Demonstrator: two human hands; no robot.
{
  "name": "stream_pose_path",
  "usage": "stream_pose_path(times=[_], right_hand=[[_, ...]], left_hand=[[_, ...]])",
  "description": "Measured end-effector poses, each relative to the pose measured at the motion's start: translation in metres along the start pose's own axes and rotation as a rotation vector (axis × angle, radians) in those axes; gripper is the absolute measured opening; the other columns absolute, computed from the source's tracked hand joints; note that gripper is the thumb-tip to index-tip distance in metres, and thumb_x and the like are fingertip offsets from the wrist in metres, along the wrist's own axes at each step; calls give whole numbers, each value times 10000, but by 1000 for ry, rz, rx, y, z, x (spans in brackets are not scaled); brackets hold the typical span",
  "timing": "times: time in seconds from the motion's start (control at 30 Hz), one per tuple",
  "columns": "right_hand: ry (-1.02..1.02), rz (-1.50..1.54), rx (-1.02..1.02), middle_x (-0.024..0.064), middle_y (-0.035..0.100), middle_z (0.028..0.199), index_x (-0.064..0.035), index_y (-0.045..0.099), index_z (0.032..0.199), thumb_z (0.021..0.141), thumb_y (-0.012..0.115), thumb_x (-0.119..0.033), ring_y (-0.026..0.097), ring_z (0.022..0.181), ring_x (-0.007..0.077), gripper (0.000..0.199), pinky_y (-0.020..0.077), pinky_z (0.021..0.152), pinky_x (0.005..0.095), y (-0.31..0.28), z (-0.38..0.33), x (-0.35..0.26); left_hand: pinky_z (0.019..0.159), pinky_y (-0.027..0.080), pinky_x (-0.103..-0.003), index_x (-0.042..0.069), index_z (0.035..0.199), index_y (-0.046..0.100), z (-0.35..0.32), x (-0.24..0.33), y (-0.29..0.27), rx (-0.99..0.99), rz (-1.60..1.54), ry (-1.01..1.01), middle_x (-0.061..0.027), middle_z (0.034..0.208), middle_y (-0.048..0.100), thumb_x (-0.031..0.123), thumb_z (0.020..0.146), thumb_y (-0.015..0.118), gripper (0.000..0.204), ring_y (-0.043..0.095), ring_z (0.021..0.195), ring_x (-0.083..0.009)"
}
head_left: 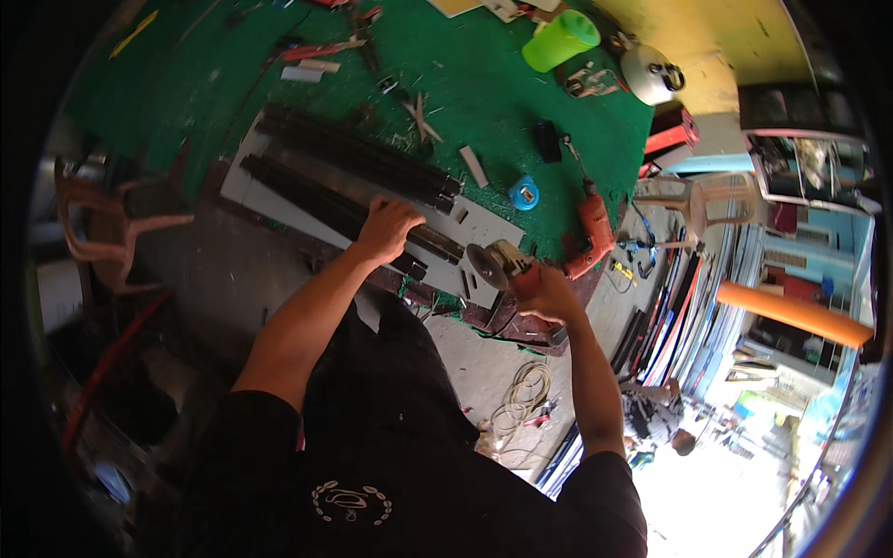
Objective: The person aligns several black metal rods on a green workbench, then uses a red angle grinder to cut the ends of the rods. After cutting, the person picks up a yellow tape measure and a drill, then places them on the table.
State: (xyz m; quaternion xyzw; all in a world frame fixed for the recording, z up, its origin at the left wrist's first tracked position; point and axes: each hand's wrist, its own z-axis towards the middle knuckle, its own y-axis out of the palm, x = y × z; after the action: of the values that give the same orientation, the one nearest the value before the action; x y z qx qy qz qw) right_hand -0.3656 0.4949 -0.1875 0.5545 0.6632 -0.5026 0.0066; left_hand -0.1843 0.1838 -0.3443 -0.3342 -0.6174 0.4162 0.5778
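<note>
Workshop, green bench point(484, 84) | left hand point(386, 228) fingers closed, pressing dark metal bars point(344, 209) | right hand point(549, 293) fingers clamped on angle grinder point(502, 265) | red drill point(593, 232) nearby

I was looking down into a workshop. A green-topped workbench point(484, 84) was littered with offcuts and hand tools, and long dark metal bars point(353, 153) lay across it on a pale board point(484, 223). An angle grinder point(502, 265) and a red power drill point(593, 228) sat at the bench edge, with a blue tape measure point(524, 193) nearby. More long strips point(665, 321) leaned stacked to the right, and coiled cable point(521, 395) lay on the bare concrete floor point(223, 270).
</note>
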Motion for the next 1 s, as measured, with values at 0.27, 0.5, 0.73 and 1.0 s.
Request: stream_pose_path(times=[0.27,0.5,0.73,1.0], right_hand=[[-12,-230,-244,221,752,876,53,702,1001,527,883,-187,750,816,370,561,598,770,423,-9,60,-7],[-103,-308,-296,177,745,880,64,687,1001,559,874,-140,720,786,267,522,586,746,394,-7,72,-14],[-117,-332,-321,206,751,889,66,686,1014,564,876,-157,738,794,300,537,594,751,400,-5,78,-22],[-124,-378,-326,233,769,940,48,705,1023,552,884,-201,761,877,396,562,608,816,431,-4,83,-29]], left_hand=[[1070,312,-458,222,1119,745,2,7,7,0,-18,-108,12,1080,659,-74,769,679,463,564,1112,-224],[1099,303,-436,258,979,764,2,11,14,102,-55,-160,66,941,653,-16,813,682,331,565,1095,-175],[1064,314,-435,240,994,755,0,8,19,188,-64,-111,40,970,653,-58,748,651,400,553,1031,-205],[1046,327,-441,240,955,734,1,7,22,178,-89,-128,31,933,619,-56,759,647,365,560,1039,-199]])
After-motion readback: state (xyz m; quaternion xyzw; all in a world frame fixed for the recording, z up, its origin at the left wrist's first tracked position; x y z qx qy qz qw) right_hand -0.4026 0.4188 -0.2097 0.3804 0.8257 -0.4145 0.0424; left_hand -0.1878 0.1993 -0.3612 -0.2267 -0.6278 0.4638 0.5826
